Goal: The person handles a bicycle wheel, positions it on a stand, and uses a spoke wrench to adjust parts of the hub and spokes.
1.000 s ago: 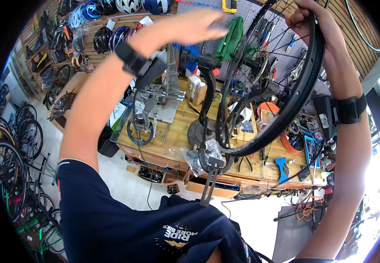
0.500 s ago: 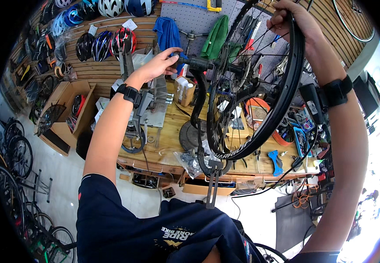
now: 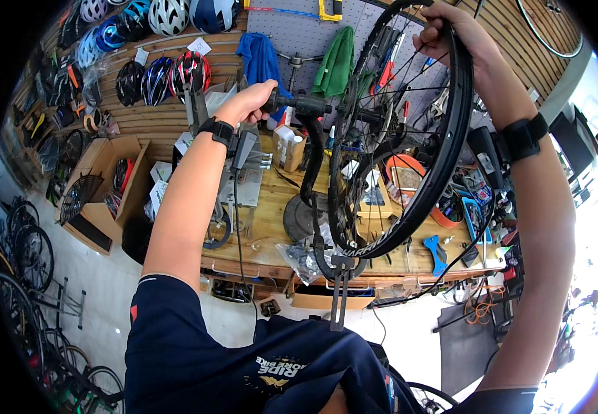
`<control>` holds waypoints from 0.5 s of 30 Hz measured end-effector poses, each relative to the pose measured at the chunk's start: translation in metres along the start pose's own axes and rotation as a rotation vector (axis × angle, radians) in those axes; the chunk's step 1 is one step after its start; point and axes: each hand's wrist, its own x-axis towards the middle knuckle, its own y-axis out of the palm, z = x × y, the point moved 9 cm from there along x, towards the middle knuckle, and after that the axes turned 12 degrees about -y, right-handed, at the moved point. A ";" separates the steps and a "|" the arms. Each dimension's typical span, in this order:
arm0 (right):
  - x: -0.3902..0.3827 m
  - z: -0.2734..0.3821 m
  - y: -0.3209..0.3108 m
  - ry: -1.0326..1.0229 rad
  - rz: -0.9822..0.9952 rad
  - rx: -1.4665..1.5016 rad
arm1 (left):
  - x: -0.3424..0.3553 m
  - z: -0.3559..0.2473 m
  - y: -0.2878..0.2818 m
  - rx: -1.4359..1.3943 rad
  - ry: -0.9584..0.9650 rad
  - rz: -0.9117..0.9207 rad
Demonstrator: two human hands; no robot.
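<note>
While the right hand [image 3: 451, 38] is clamped on the upper rim of the bicycle wheel [image 3: 448, 155], the left hand [image 3: 249, 103] is closed on the outer end of a black handle [image 3: 304, 105] at the side of a black wheel stand [image 3: 310, 162]. The hands are well apart, one to each side of the stand. The wheel stands upright, tilted slightly, with its hub near the inner end of the handle and its lower rim at the slotted metal bar [image 3: 339, 297]. The stand's round base [image 3: 302, 215] rests on the wooden table [image 3: 264, 238].

Noted on the table: a clear plastic bag [image 3: 299, 262] near the lower rim; a blue tool [image 3: 437, 255] to the right; a blue tray [image 3: 475, 224] beyond it. Behind, a green cloth [image 3: 335, 62] and a blue cloth [image 3: 257, 58] hang at a perforated panel [image 3: 292, 27]. Contact of individual right-hand fingers with the spokes cannot be determined.
</note>
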 end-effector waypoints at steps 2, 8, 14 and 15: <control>0.003 -0.002 0.001 -0.023 0.050 -0.011 | 0.005 0.001 -0.003 0.007 -0.055 -0.037; 0.005 -0.008 -0.001 0.031 0.026 -0.019 | 0.013 0.006 -0.003 0.003 -0.120 -0.010; 0.011 -0.012 0.001 0.052 0.027 0.030 | 0.009 0.011 -0.006 -0.043 -0.112 -0.058; 0.014 -0.014 0.003 0.060 0.037 0.057 | 0.009 0.012 -0.007 -0.045 -0.121 -0.060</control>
